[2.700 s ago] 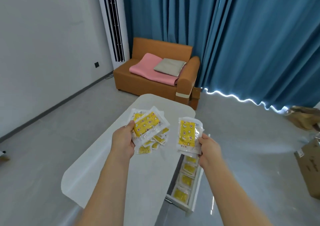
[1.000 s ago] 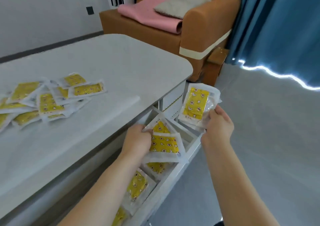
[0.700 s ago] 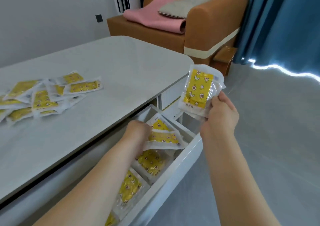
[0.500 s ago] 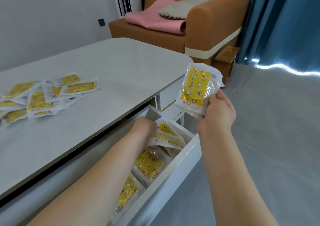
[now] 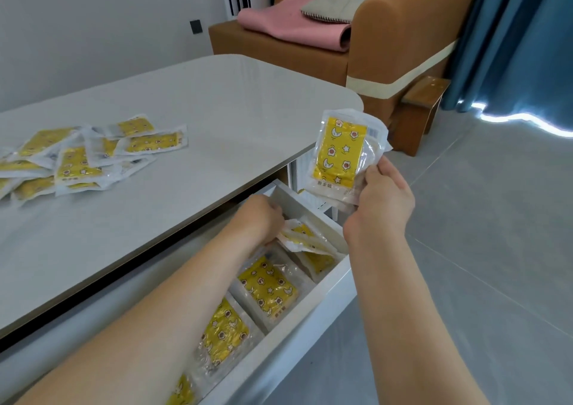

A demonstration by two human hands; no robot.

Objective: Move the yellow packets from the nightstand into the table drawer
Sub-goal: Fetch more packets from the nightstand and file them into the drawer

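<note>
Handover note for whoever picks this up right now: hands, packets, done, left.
Left hand: down in the open drawer at its far end, holding packets there; fingers hidden.
Right hand: beside the drawer's far end, gripping a small stack of yellow packets, upright.
Done: several packets already lie in a row in the drawer.
Left: put down both handfuls, then move the pile of packets lying on the tabletop.
</note>
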